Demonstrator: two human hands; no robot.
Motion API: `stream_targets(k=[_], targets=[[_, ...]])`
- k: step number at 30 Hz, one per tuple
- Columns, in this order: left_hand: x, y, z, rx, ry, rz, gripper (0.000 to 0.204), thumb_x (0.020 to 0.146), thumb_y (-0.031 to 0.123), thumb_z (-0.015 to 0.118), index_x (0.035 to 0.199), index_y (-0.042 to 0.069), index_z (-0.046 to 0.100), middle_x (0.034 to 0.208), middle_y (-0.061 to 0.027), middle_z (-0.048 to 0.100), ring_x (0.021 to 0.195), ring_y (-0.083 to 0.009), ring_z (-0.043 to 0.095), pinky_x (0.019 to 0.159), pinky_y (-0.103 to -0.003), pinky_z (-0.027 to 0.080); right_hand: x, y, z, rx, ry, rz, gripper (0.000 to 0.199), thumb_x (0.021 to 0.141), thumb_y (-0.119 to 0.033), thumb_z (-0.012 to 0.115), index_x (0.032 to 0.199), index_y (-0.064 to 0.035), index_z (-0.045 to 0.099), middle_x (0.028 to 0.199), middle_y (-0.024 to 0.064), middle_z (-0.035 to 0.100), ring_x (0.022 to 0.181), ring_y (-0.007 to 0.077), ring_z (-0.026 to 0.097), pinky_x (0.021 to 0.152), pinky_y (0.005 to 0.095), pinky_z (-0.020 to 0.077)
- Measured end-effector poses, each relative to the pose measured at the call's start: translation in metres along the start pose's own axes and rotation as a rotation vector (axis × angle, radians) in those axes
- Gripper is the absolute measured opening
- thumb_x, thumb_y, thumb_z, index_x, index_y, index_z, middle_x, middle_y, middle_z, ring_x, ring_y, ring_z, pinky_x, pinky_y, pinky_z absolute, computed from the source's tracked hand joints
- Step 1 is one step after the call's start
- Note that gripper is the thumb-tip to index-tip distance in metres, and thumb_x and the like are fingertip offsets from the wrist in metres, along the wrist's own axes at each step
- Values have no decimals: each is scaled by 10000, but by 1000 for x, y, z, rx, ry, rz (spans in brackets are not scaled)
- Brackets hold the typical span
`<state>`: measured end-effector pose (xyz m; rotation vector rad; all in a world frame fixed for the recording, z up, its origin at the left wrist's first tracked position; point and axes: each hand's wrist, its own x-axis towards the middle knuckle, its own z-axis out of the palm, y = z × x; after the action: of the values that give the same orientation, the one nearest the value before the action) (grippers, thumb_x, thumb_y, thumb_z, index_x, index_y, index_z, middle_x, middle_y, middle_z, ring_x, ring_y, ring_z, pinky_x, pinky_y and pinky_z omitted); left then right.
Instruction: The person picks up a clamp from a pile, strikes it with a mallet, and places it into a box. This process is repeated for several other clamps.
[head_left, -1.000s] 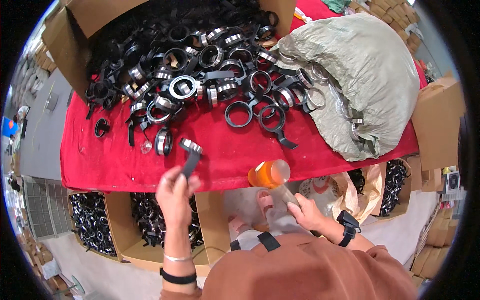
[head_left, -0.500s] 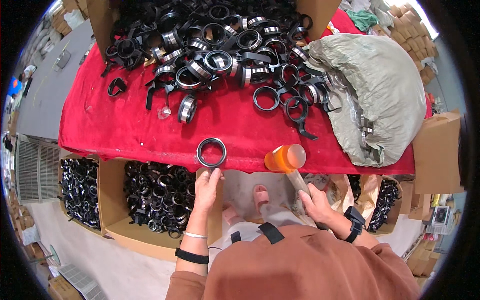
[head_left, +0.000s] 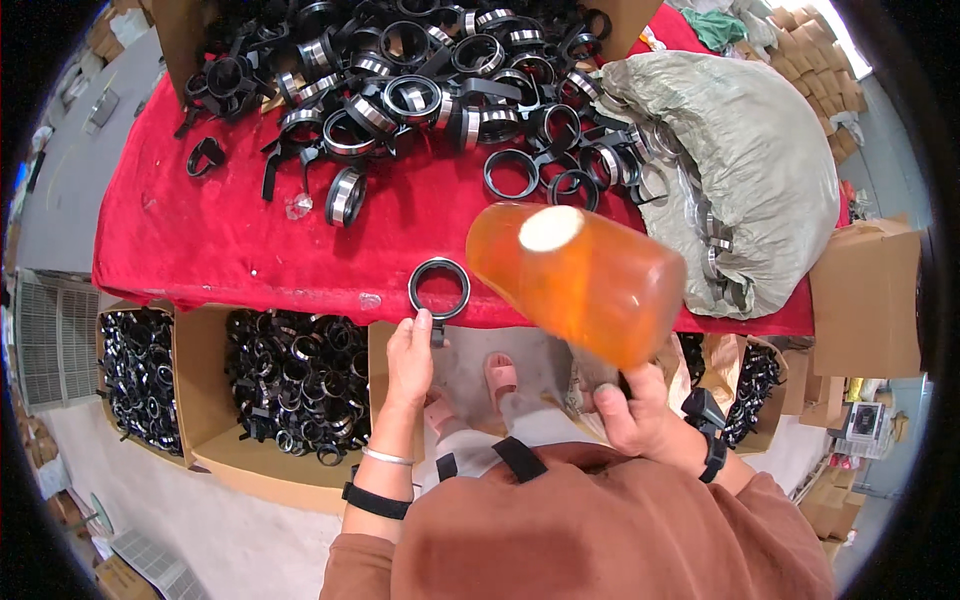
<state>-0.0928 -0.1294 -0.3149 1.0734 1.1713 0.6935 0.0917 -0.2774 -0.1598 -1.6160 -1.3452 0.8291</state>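
Note:
My left hand [head_left: 411, 360] is closed on the stem of a black ring with a metal band [head_left: 439, 289], held at the front edge of the red-covered table [head_left: 290, 265]. A mallet with a translucent orange head [head_left: 590, 275] is raised toward me in my right hand [head_left: 640, 415], whose fingers wrap round its handle. The mallet head looms large and hides part of the table and most of the handle. Beyond it lies a heap of similar black rings [head_left: 400, 100], many with shiny metal bands. A few single rings lie apart in front of the heap.
A greenish-grey sack [head_left: 750, 170] with metal rings at its mouth lies at the table's right. Cardboard boxes of rings [head_left: 300, 380] stand below the table at left, with another box of rings [head_left: 755, 395] at right. A cardboard box [head_left: 865, 300] sits beyond the right corner.
My right hand has lifted the mallet up closer to the view. The ring in my left hand has shifted slightly right relative to the table edge; its stem now shows.

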Motion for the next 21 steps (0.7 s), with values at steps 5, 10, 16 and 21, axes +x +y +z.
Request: stream_targets(k=[5,10,16,21], targets=[[-2,5,9,94,63,75,391,932,314,475,693,5,488,634,-65,524,600,-143,549,572,-293,439,-2,51,18,-314,-164,93,492,848,-52,529,1312,25,383,1002,234,570,870,337,609,752,364,484],[-3,-9,3,57,96,86,351,930,266,483,699,2,481,630,-48,487,591,-133,537,539,-286,449,30,4,8,-258,-116,-100,517,845,-34,529,1333,14,367,885,192,575,774,310,608,709,350,484],[-12,6,13,-143,89,8,319,926,251,484,761,-22,507,669,-46,515,606,-114,528,555,-280,453,61,-23,29,-271,-19,-225,520,838,-61,543,1333,-21,389,818,178,559,701,298,592,662,337,487],[-9,-1,13,-29,90,-68,304,914,246,490,816,-36,546,736,-69,558,610,-116,519,577,-274,452,93,22,43,-352,-79,-36,473,885,-205,496,1325,-64,393,1021,269,581,912,412,587,777,422,475]])
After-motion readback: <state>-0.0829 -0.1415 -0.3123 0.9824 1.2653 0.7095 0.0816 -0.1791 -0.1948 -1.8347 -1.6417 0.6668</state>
